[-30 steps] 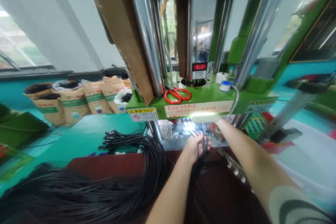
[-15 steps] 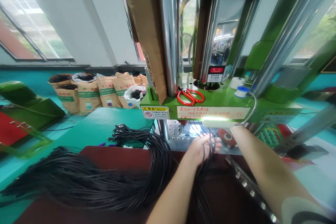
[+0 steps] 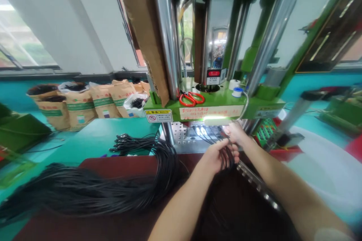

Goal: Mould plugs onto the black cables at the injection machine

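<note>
My left hand is curled round several thin black cables in front of the green press. From it the cables run up and back into the lit mould area, and their other ends hang over the dark red table. My right hand is just beyond the left one, beneath the white lamp. Its fingers are partly hidden and blurred, so I cannot make out what they hold. A metal bar with studs lies under my right forearm.
A thick bundle of black cables covers the left of the dark red table. Red-handled scissors and a blue-and-white spool rest on the press. Paper sacks stand along the wall at the left.
My left hand has closed round the cables from a looser, open-fingered hold. My right hand has come into sight beside it below the lamp. The view has turned to the right.
</note>
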The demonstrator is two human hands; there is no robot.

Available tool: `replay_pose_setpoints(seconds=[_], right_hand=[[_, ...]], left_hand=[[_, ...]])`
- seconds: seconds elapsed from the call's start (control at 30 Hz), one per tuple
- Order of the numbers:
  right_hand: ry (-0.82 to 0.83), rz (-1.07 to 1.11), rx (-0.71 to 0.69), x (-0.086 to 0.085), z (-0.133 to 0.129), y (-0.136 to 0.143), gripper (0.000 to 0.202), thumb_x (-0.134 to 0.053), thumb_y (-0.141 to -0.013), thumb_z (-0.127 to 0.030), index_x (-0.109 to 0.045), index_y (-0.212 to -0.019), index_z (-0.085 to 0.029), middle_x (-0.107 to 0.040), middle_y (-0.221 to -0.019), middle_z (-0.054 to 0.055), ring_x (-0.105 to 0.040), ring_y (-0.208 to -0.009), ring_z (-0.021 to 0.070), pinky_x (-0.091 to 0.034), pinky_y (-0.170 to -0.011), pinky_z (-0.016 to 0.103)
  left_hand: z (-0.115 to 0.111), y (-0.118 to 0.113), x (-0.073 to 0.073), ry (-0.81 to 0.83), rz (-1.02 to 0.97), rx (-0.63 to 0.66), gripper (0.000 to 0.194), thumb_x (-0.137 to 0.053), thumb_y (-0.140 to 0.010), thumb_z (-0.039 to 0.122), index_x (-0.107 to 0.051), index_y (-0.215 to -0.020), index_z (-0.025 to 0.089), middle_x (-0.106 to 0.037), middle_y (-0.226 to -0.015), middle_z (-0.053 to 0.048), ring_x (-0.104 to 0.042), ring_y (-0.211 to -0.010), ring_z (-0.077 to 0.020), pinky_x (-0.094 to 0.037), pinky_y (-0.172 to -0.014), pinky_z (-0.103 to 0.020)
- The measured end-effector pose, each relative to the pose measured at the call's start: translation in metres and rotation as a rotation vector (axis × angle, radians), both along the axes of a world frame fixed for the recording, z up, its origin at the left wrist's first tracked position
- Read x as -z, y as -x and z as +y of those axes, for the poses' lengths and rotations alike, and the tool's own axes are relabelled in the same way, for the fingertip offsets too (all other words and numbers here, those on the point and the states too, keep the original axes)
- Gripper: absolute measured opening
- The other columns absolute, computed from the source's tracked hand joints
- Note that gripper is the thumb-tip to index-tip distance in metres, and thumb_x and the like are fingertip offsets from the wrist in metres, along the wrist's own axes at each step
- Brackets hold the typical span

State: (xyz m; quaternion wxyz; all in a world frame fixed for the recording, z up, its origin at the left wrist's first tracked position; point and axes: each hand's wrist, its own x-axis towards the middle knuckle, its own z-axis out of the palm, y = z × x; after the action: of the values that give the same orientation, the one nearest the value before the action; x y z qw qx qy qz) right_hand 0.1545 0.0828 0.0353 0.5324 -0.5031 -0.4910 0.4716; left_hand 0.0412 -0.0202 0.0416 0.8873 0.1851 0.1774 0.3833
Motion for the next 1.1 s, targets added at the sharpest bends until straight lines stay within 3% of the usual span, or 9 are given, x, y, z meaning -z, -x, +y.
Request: replay_pose_setpoints(seconds=[0.1, 0.3, 0.47, 0.67, 0.73, 0.8, 0.93, 1.03, 1.1], right_hand=[[0.005, 0.098, 0.072, 0.001, -0.010, -0.003, 0.017, -0.049, -0.085, -0.027, -0.049, -0.072, -0.015, -0.036, -0.044, -0.010, -0.032, -0.030, 0.0031, -0.019, -0.027, 0.014], [0.002, 0.213, 0.245, -0.002, -0.034, -0.019, 0.015, -0.055, -0.074, -0.025, -0.047, -0.065, -0.017, -0.039, -0.037, -0.008, -0.036, -0.028, 0.0056, -0.017, -0.024, 0.015], [-0.011, 0.240, 0.294, -0.002, -0.057, -0.027, 0.015, -0.054, -0.076, -0.025, -0.048, -0.065, -0.017, -0.042, -0.036, -0.006, -0.037, -0.028, 0.0054, -0.019, -0.025, 0.014], [0.023, 0.225, 0.308, -0.003, -0.068, -0.023, 0.010, -0.049, -0.081, -0.023, -0.048, -0.073, -0.017, -0.048, -0.038, -0.004, -0.039, -0.027, 0.0060, -0.023, -0.026, 0.014], [0.030, 0.202, 0.309, -0.003, -0.069, -0.030, 0.009, -0.049, -0.080, -0.021, -0.048, -0.072, -0.017, -0.046, -0.036, -0.005, -0.040, -0.027, 0.0071, -0.024, -0.026, 0.014], [0.042, 0.165, 0.307, -0.001, -0.074, -0.043, 0.010, -0.050, -0.079, -0.019, -0.049, -0.069, -0.017, -0.044, -0.034, -0.005, -0.040, -0.026, 0.0078, -0.023, -0.025, 0.014], [0.072, 0.082, 0.297, 0.011, -0.089, -0.066, 0.013, -0.048, -0.079, -0.016, -0.048, -0.066, -0.016, -0.045, -0.034, -0.004, -0.038, -0.026, 0.0074, -0.024, -0.025, 0.015], [0.091, 0.012, 0.286, 0.018, -0.097, -0.072, 0.015, -0.046, -0.082, -0.018, -0.047, -0.068, -0.016, -0.046, -0.036, -0.003, -0.038, -0.028, 0.0068, -0.027, -0.027, 0.015], [0.101, -0.044, 0.246, 0.020, -0.101, -0.074, 0.015, -0.047, -0.084, -0.021, -0.048, -0.069, -0.016, -0.049, -0.040, -0.002, -0.041, -0.031, 0.0068, -0.031, -0.029, 0.015]], left_hand=[[-0.019, -0.002, 0.001, 0.033, -0.049, 0.011, 0.013, -0.048, -0.083, 0.022, -0.052, -0.076, 0.012, -0.041, -0.055, 0.003, -0.041, -0.045, -0.0063, -0.036, -0.047, -0.019], [-0.068, 0.010, 0.014, -0.054, -0.012, 0.175, 0.015, -0.056, -0.078, 0.024, -0.049, -0.071, 0.013, -0.027, -0.050, 0.007, -0.022, -0.038, -0.0030, -0.017, -0.037, -0.015], [-0.101, 0.022, 0.020, -0.167, 0.059, 0.251, 0.019, -0.058, -0.076, 0.029, -0.049, -0.070, 0.014, -0.029, -0.049, 0.007, -0.025, -0.037, -0.0037, -0.017, -0.036, -0.016], [-0.119, 0.030, 0.023, -0.340, 0.167, 0.431, 0.021, -0.056, -0.079, 0.034, -0.052, -0.075, 0.013, -0.039, -0.050, 0.004, -0.038, -0.038, -0.0073, -0.030, -0.037, -0.020], [-0.120, 0.051, 0.012, -0.424, 0.080, 0.333, 0.023, -0.056, -0.079, 0.036, -0.051, -0.072, 0.014, -0.038, -0.048, 0.005, -0.038, -0.038, -0.0077, -0.035, -0.039, -0.021], [-0.114, 0.088, -0.007, -0.475, -0.033, 0.118, 0.023, -0.054, -0.081, 0.034, -0.049, -0.069, 0.016, -0.033, -0.046, 0.007, -0.036, -0.037, -0.0070, -0.037, -0.040, -0.021], [-0.078, 0.182, -0.040, -0.405, -0.156, -0.609, 0.019, -0.040, -0.089, 0.023, -0.041, -0.071, 0.016, -0.032, -0.049, 0.008, -0.037, -0.040, -0.0035, -0.038, -0.045, -0.015], [-0.037, 0.231, -0.032, -0.115, 0.113, -0.985, 0.030, -0.022, -0.094, 0.019, -0.034, -0.066, 0.016, -0.031, -0.047, 0.008, -0.035, -0.037, -0.0025, -0.039, -0.049, -0.015], [-0.014, 0.244, -0.014, 0.027, 0.286, -1.095, 0.035, -0.010, -0.093, 0.013, -0.027, -0.062, 0.017, -0.026, -0.043, 0.009, -0.030, -0.033, -0.0031, -0.038, -0.048, -0.016]])
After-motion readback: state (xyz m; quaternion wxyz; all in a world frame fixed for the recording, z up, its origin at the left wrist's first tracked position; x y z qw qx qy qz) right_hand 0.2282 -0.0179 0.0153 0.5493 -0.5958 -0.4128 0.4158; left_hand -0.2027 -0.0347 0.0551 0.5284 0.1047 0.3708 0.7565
